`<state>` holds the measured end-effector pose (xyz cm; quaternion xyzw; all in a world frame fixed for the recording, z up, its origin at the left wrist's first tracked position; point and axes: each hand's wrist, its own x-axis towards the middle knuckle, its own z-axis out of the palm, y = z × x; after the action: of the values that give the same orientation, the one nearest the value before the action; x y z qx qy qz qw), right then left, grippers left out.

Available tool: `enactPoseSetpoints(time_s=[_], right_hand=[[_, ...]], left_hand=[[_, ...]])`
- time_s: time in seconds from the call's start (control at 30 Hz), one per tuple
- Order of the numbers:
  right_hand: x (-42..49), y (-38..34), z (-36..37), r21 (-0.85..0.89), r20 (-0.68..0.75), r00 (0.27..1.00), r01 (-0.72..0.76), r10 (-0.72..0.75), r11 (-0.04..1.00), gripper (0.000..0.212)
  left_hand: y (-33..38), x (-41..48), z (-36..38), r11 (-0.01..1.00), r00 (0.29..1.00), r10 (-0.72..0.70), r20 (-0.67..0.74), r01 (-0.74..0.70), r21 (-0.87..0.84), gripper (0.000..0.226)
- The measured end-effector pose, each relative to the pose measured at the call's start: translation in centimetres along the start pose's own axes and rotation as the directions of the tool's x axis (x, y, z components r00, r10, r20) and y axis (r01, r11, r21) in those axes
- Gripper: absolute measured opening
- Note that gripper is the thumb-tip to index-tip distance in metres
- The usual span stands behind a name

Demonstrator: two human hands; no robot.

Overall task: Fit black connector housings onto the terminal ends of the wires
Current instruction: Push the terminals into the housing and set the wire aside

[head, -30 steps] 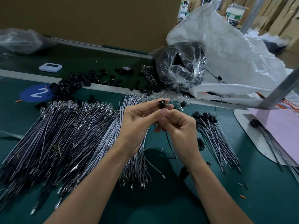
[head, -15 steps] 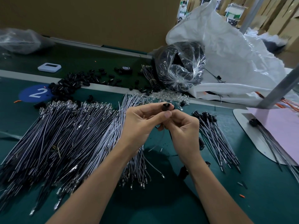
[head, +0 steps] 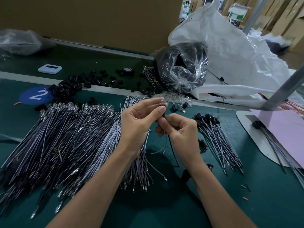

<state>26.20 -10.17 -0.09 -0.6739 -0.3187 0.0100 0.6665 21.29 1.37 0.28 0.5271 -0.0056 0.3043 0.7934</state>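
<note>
Over the green counter (head: 213, 203), right in front of the person, two hands meet. The left hand (head: 139, 124) has its grip pinched on a small black housing (head: 163, 105), with the thumb on one side and the first finger on the other. A tiny shiny bit, likely the terminal (head: 162, 100), pokes out at the top. The right hand (head: 180, 131) sits just below and touches the left. Its grip is curled round the wire (head: 165, 142), which hangs down from the fist and trails onto the counter.

The wire runs up and down, from the right hand up into the housing. So the housing lies right above the right grip, very near. I think the next move is a push along that line. The right hand feeds the wire up, or the left slides the housing down. I cannot tell how deep the end sits, since fingers hide most of it. If the wire tilts, the terminal could catch on the edge.

To the left lies a big heap of bare wires (head: 65, 137). To the right lies a smaller bunch of done wires (head: 218, 139) with black ends. Loose housings (head: 72, 84) sit at the far side, near a clear bag (head: 182, 68). Lots of work is left, I'd say.
</note>
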Motion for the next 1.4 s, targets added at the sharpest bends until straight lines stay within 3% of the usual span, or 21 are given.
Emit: enactPoseSetpoints(time_s=[0.2,0.33,0.6,0.87,1.4], right_hand=[[0.05,0.32,0.04,-0.091,-0.002,1.000,0.015,-0.015,0.996,0.008],[0.05,0.49,0.00,-0.124,-0.015,0.999,0.045,-0.047,0.991,0.006],[-0.05,0.71,0.22,-0.147,-0.090,0.989,0.105,-0.119,0.984,0.009],[-0.12,0.74,0.30,-0.135,-0.083,0.991,0.091,-0.103,0.987,0.004],[0.02,0.60,-0.02,-0.117,-0.031,0.998,0.043,-0.047,0.992,0.010]], left_hand=[[0.22,0.29,0.02,1.000,0.996,-0.003,-0.086,0.004,0.014,0.010],[0.21,0.28,-0.11,1.000,0.998,0.006,-0.066,-0.004,0.028,0.007],[0.59,0.36,-0.07,0.991,0.980,-0.115,-0.161,0.103,-0.080,0.028],[0.65,0.32,0.02,0.964,0.969,-0.212,-0.124,0.187,-0.191,0.018],[0.82,0.13,-0.03,0.990,0.990,-0.133,-0.035,0.131,-0.048,0.017]])
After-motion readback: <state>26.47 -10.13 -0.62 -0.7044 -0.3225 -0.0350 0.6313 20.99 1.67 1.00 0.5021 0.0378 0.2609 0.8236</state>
